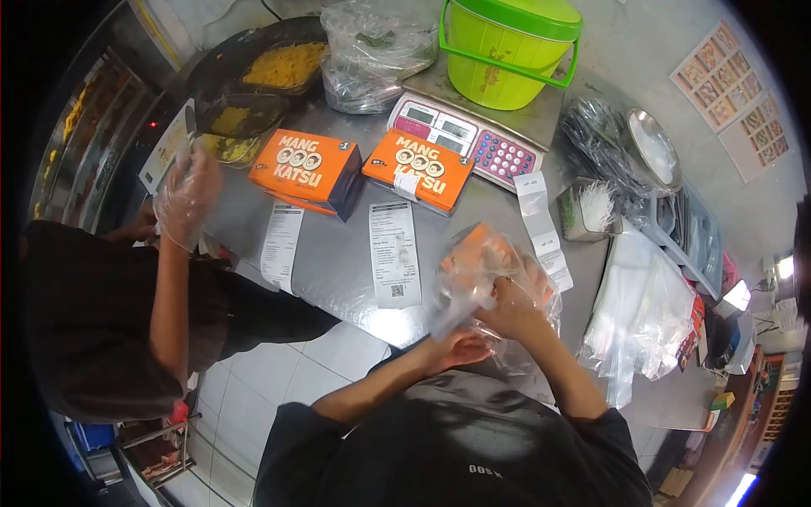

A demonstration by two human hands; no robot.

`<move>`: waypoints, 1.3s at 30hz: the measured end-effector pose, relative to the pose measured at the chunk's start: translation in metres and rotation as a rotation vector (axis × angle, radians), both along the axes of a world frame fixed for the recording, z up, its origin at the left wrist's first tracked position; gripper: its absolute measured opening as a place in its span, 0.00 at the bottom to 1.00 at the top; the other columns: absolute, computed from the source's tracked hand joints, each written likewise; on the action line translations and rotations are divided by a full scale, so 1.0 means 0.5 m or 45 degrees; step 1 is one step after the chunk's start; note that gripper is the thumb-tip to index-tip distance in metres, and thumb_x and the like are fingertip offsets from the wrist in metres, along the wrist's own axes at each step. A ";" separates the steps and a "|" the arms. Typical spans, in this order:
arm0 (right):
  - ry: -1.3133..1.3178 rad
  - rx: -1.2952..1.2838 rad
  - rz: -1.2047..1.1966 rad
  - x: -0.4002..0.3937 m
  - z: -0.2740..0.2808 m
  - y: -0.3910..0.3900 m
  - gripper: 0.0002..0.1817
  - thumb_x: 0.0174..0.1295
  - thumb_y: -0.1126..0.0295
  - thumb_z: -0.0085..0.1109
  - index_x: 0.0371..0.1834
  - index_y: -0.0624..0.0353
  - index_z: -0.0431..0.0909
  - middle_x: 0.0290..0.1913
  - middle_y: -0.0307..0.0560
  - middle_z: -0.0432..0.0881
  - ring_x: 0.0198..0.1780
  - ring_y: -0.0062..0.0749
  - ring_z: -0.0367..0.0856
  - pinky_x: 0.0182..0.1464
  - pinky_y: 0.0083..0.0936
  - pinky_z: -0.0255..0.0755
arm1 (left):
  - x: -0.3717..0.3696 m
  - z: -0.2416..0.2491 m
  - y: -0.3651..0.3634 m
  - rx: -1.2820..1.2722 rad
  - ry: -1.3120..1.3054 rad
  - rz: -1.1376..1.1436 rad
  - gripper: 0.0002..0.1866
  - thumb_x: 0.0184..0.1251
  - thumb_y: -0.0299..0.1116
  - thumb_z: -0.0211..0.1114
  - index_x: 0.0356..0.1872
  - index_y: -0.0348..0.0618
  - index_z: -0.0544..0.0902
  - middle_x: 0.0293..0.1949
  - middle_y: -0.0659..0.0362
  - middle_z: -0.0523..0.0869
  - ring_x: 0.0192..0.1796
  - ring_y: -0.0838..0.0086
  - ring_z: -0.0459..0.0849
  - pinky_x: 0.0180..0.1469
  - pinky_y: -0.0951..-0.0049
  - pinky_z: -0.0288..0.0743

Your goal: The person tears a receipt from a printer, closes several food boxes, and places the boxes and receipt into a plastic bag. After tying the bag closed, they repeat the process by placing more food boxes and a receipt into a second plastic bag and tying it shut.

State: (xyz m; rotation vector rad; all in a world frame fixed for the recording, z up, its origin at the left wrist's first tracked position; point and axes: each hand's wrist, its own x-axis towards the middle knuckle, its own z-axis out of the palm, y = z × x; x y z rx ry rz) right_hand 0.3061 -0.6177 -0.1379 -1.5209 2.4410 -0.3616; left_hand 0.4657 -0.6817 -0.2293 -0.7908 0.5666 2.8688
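Note:
In front of my body a clear plastic bag (452,317) surrounds an orange food box (481,247) on the metal table. My right hand (513,308) has its fingers closed on the bag's gathered plastic, close to the box. Lower down, my left hand (460,348) has curled fingers at the near edge of the same bag. Two more orange boxes stand farther back: the left box (296,160) and the right box (414,176), which has a paper slip on it. Printed receipts, a left one (282,245) and a middle one (394,253), lie in front of them.
A co-worker's gloved hand (187,190) holds a utensil near trays of yellow food (283,66). Behind the boxes are a scale (507,159) and a green bucket (507,59). To the right lie a long paper strip (541,224), a container (591,209) and plastic bags (634,296).

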 end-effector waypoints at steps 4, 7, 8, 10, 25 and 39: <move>-0.413 0.188 0.304 -0.007 0.107 0.016 0.30 0.47 0.53 0.70 0.55 0.50 0.79 0.63 0.66 0.68 0.68 0.57 0.59 0.66 0.47 0.53 | 0.074 0.073 -0.052 -1.013 -0.114 0.279 0.33 0.56 0.33 0.72 0.60 0.35 0.67 0.50 0.51 0.78 0.56 0.62 0.76 0.58 0.65 0.70; -0.712 0.210 0.735 -0.075 0.245 -0.049 0.20 0.56 0.56 0.64 0.45 0.60 0.80 0.42 0.53 0.82 0.45 0.38 0.81 0.43 0.32 0.73 | 0.073 0.201 -0.063 -2.022 0.037 0.475 0.38 0.52 0.31 0.75 0.62 0.35 0.62 0.47 0.53 0.76 0.54 0.60 0.72 0.58 0.66 0.67; -0.683 0.137 0.799 -0.100 0.263 -0.090 0.20 0.58 0.56 0.63 0.43 0.62 0.81 0.34 0.49 0.84 0.39 0.33 0.85 0.38 0.28 0.77 | 0.058 0.216 -0.062 -2.185 0.066 0.506 0.38 0.51 0.30 0.74 0.61 0.35 0.63 0.45 0.53 0.75 0.52 0.60 0.72 0.56 0.66 0.67; -0.676 0.039 0.259 -0.097 0.242 -0.236 0.23 0.50 0.53 0.69 0.37 0.62 0.80 0.37 0.57 0.80 0.48 0.46 0.79 0.50 0.36 0.71 | 0.024 0.220 -0.055 -2.351 0.067 0.621 0.35 0.49 0.27 0.73 0.59 0.36 0.66 0.43 0.53 0.75 0.48 0.59 0.72 0.51 0.66 0.67; 0.233 -0.272 0.256 -0.064 0.223 -0.263 0.47 0.36 0.56 0.72 0.68 0.37 0.67 0.60 0.60 0.68 0.63 0.54 0.64 0.60 0.47 0.61 | 0.069 0.233 -0.139 -2.113 0.415 0.293 0.09 0.45 0.16 0.58 0.29 0.38 0.74 0.36 0.52 0.77 0.38 0.61 0.76 0.43 0.69 0.70; -0.138 -0.186 0.303 0.042 0.373 0.133 0.43 0.21 0.65 0.76 0.55 0.45 0.80 0.59 0.60 0.70 0.54 0.54 0.71 0.56 0.42 0.64 | 0.008 0.174 -0.094 -2.846 0.366 0.430 0.11 0.52 0.25 0.65 0.35 0.41 0.73 0.36 0.60 0.78 0.42 0.64 0.77 0.46 0.64 0.69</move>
